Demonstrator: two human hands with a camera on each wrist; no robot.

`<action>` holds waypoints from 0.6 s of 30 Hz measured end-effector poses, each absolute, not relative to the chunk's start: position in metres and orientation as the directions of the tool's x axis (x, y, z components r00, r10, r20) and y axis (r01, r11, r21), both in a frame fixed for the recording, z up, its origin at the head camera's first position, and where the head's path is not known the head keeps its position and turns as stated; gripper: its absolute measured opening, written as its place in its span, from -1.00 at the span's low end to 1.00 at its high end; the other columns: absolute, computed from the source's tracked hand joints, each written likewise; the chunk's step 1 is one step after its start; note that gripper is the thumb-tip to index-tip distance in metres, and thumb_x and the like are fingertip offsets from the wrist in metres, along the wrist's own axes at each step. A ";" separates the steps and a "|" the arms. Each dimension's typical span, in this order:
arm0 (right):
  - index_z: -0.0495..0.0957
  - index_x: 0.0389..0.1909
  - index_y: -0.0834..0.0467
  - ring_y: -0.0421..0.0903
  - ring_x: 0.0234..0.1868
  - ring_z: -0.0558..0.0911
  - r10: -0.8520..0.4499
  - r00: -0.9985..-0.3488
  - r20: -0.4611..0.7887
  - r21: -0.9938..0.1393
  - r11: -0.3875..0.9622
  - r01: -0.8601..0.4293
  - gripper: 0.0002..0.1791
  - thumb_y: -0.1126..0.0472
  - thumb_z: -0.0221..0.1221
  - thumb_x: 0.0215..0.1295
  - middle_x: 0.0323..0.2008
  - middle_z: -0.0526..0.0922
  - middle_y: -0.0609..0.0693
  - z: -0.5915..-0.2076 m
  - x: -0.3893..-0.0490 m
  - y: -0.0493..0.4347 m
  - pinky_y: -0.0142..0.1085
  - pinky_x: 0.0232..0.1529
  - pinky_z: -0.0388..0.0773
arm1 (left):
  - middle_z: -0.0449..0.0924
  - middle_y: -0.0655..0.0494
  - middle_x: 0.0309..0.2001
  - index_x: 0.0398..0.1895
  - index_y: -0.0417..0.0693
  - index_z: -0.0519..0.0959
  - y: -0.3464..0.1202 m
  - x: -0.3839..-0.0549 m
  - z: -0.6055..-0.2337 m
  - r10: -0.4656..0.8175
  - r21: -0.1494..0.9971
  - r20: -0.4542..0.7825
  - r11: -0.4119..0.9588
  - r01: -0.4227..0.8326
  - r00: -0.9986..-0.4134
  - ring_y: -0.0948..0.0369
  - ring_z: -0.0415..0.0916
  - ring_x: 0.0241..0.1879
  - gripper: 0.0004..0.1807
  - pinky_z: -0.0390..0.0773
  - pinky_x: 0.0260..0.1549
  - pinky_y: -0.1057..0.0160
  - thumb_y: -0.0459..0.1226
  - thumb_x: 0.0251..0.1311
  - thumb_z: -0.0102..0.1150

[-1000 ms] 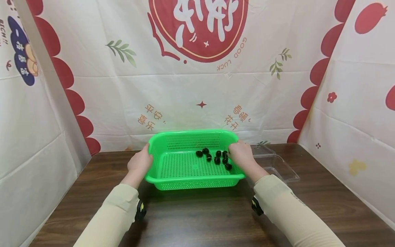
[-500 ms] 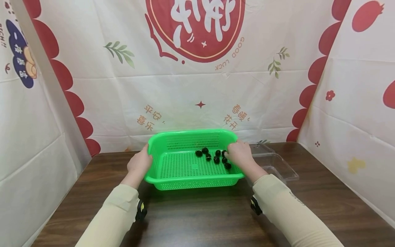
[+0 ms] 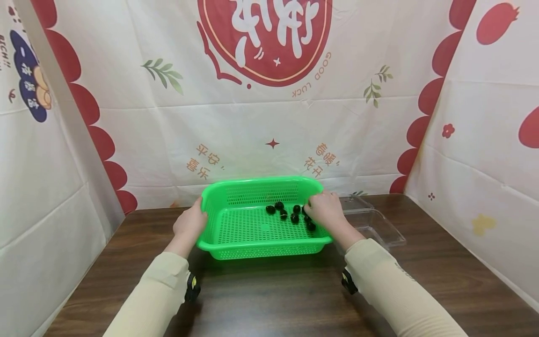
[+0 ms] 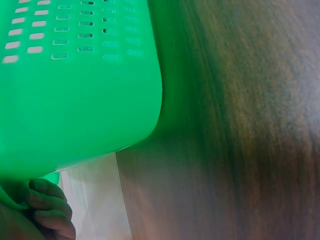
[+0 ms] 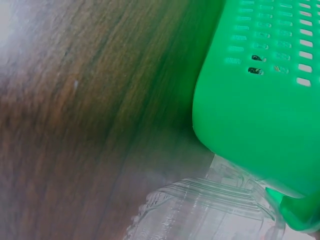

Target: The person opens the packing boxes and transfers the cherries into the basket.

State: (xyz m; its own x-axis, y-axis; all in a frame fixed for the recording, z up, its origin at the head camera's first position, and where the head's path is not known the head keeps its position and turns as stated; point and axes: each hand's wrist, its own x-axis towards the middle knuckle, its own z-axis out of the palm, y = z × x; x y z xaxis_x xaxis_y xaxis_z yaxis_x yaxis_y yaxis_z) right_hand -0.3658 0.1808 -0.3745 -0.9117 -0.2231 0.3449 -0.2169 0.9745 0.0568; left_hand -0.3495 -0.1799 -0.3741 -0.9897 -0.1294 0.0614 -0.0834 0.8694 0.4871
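A green plastic basket with slotted walls and floor appears in the head view, between both hands. My left hand grips its left rim; in the left wrist view, curled fingers show under the rim. The right hand holds the right rim, its thumb side inside the basket; the right wrist view does not show this hand. Several dark, glossy, cherry-like fruits lie in the basket's right half, a few partly behind the right hand. In the wrist views the basket's underside looks raised from or tilted over the table.
A clear plastic box with its lid open lies right of the basket, partly behind the right arm. The brown wooden table meets a printed cloth at the back and on both sides.
The head view shifts slightly. Both hands keep their grip on the basket, and the right hand covers a little more of the nearby fruits than before.
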 end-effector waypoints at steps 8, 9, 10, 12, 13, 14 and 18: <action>0.41 -0.77 0.00 -0.02 -0.46 0.43 -0.235 -0.907 0.349 0.027 0.970 -0.241 -0.57 0.10 0.14 0.35 -0.70 0.43 -0.13 -0.373 -0.364 0.178 -0.04 -0.28 0.34 | 0.55 -0.29 0.05 0.54 0.01 0.07 -0.181 -0.350 -0.376 -0.131 0.477 0.085 0.875 -0.075 -0.988 -0.09 0.56 -0.27 -0.37 0.42 -0.54 0.02 -0.19 0.43 -0.13; 0.44 -0.75 -0.01 -0.02 -0.44 0.45 -0.236 -0.907 0.348 0.028 0.970 -0.241 -0.59 0.10 0.14 0.34 -0.68 0.45 -0.14 -0.373 -0.364 0.178 -0.03 -0.26 0.36 | 0.56 -0.28 0.04 0.54 0.00 0.07 -0.181 -0.349 -0.377 -0.127 0.472 0.091 0.879 -0.070 -0.988 -0.08 0.56 -0.28 -0.37 0.42 -0.55 0.02 -0.19 0.43 -0.13; 0.47 -0.73 -0.01 -0.02 -0.43 0.46 -0.233 -0.909 0.346 0.027 0.971 -0.239 -0.61 0.10 0.14 0.34 -0.66 0.48 -0.14 -0.374 -0.364 0.179 -0.02 -0.25 0.37 | 0.57 -0.28 0.01 0.54 0.00 0.07 -0.181 -0.349 -0.377 -0.124 0.467 0.093 0.882 -0.067 -0.988 -0.07 0.55 -0.31 -0.37 0.42 -0.56 0.02 -0.19 0.43 -0.12; 0.56 -0.65 0.00 -0.02 -0.43 0.49 -0.227 -0.906 0.358 0.020 0.972 -0.235 -0.67 0.10 0.15 0.34 -0.60 0.55 -0.13 -0.374 -0.363 0.179 -0.02 -0.24 0.39 | 0.58 -0.28 -0.03 0.53 -0.02 0.07 -0.181 -0.348 -0.378 -0.116 0.452 0.099 0.890 -0.059 -0.988 -0.06 0.55 -0.35 -0.37 0.42 -0.57 0.03 -0.18 0.43 -0.12; 0.60 -0.61 0.01 -0.03 -0.43 0.50 -0.221 -0.904 0.365 0.014 0.973 -0.232 -0.71 0.09 0.15 0.34 -0.58 0.57 -0.12 -0.375 -0.363 0.179 -0.02 -0.24 0.40 | 0.59 -0.28 -0.05 0.53 -0.04 0.07 -0.181 -0.348 -0.378 -0.111 0.443 0.100 0.895 -0.056 -0.989 -0.05 0.55 -0.36 -0.37 0.42 -0.58 0.03 -0.17 0.44 -0.11; 0.62 -0.57 0.02 -0.03 -0.44 0.51 -0.217 -0.902 0.374 0.009 0.973 -0.230 -0.72 0.09 0.16 0.34 -0.56 0.59 -0.11 -0.375 -0.363 0.180 -0.02 -0.25 0.40 | 0.60 -0.28 -0.07 0.53 -0.05 0.08 -0.181 -0.347 -0.378 -0.108 0.433 0.106 0.900 -0.052 -0.989 -0.05 0.55 -0.37 -0.37 0.42 -0.58 0.03 -0.17 0.44 -0.10; 0.69 -0.42 0.08 -0.05 -0.45 0.54 -0.225 -0.893 0.390 -0.028 0.966 -0.256 -0.78 0.10 0.16 0.34 -0.47 0.65 -0.06 -0.375 -0.362 0.182 -0.06 -0.28 0.45 | 0.56 -0.27 0.00 0.46 -0.13 0.22 -0.179 -0.348 -0.380 -0.108 0.404 0.193 0.914 -0.021 -0.975 -0.12 0.56 -0.20 -0.42 0.51 -0.45 -0.07 -0.16 0.42 -0.06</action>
State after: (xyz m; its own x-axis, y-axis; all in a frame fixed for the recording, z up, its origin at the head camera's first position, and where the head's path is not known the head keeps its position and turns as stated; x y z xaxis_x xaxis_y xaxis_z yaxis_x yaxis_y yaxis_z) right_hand -0.3625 0.1823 -0.3750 -0.8929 -0.2253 0.3898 -0.2559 0.9663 -0.0276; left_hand -0.3479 -0.1788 -0.3798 -0.9754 -0.1077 0.1926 -0.0212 0.9144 0.4043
